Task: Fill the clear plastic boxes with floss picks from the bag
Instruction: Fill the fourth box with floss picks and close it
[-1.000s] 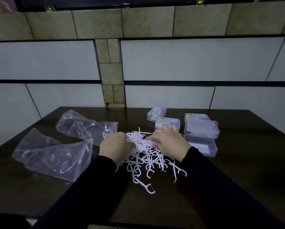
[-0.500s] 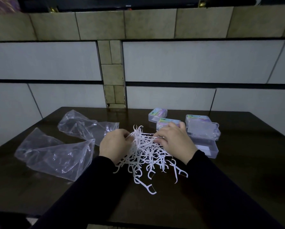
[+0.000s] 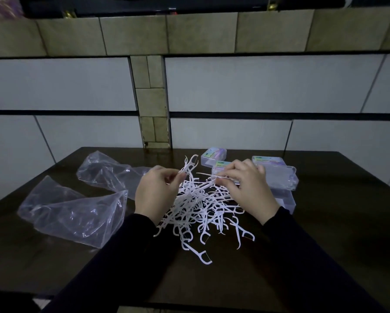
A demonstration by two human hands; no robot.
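- A loose heap of white plastic floss picks (image 3: pixel 200 206) is lying tangled on a dark, glossy wooden table (image 3: pixel 336 233); each pick is a thin stick with a small forked bow at one end, and they are pointing every which way.
- Just left of the heap, a few picks are being pinched between the thumb and curled fingers of the left hand (image 3: pixel 155 193); their bowed heads are pointing up and away from the person.
- Just right of the heap, one pick is being pinched by the right hand (image 3: pixel 248 188), its long axis lying almost level and its pointed end aimed left.
- Behind the heap to the right, three closed clear plastic boxes (image 3: pixel 213 155) with pastel labels are sitting; beside them an open box (image 3: pixel 286 201) is standing with its lid raised.
- Well left of the heap, two crumpled, clear, shiny plastic bags (image 3: pixel 76 213) are lying slack.
- Both forearms are being covered by dark sleeves (image 3: pixel 302 256).
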